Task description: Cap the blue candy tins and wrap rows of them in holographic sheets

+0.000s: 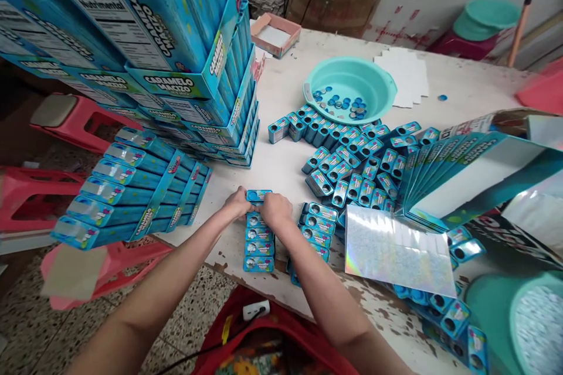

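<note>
My left hand (238, 204) is at the far end of a short column of small blue candy tins (259, 248), its fingers closed against the side of one tin. My right hand (277, 210) is curled over the same tins from the right, and what its fingertips hold is hidden. The farthest tin (258, 195) shows just beyond both hands. Nearer tins in the column have pale contents showing in their round openings. To the right, another column of tins (317, 225) is partly covered by my right forearm.
Tall stacks of blue candy boxes (176, 82) rise at left, near a leaning box stack (127, 187). A turquoise basin (352, 79) holds round caps. Many open tins (360, 187), a shiny sticker sheet (396, 246) and flat display cartons (466, 170) cover the right side.
</note>
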The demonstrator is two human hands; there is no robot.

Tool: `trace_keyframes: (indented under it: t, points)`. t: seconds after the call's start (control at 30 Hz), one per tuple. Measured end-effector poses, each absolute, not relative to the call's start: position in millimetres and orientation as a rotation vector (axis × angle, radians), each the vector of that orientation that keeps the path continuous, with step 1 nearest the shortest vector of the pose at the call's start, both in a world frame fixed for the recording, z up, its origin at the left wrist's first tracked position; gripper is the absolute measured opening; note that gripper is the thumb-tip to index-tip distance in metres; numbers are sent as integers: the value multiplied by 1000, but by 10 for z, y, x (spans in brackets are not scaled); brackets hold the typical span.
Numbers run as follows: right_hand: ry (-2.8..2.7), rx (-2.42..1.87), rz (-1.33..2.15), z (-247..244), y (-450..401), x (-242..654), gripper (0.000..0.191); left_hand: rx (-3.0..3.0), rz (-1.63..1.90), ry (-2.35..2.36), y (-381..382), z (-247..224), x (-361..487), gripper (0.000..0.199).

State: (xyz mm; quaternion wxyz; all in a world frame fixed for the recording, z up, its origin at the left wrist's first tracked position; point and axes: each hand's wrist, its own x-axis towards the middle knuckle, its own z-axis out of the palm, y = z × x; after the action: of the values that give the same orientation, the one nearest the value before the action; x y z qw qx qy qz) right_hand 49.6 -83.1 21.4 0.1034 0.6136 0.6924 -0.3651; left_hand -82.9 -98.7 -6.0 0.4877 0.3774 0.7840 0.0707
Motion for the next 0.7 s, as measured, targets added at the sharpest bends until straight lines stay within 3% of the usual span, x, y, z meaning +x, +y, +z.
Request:
trace_keyframes:
  t: [0.13, 0.33, 0.43, 0.5, 0.57, 0.63, 0.7]
  points:
    - [2079, 1832, -1086, 200, -863, 526, 34, 868, 95, 1908, -1022, -17, -850, 51]
    - [2094, 2045, -1205, 178, -845, 708, 41, 826, 333, 1714, -1092, 80, -970, 47]
    - [1817, 2240, -1868, 162, -853, 769, 44, 951, 315, 1907, -977, 19, -921, 34]
    - [1254, 2209, -2565, 171, -902, 827, 43, 1084, 228, 1998, -918, -25, -881, 26]
    - [601, 2019, -3041, 197, -982, 911, 39, 1192, 175, 2061, -922, -27, -862, 25]
    - [243, 1810, -3245, 226, -1080, 1002, 32, 1266, 212, 2082, -991, 35, -856, 30]
    - [229, 1691, -3314, 248, -1183, 1067, 30, 1376, 383, 2092, -1103, 154, -826, 37]
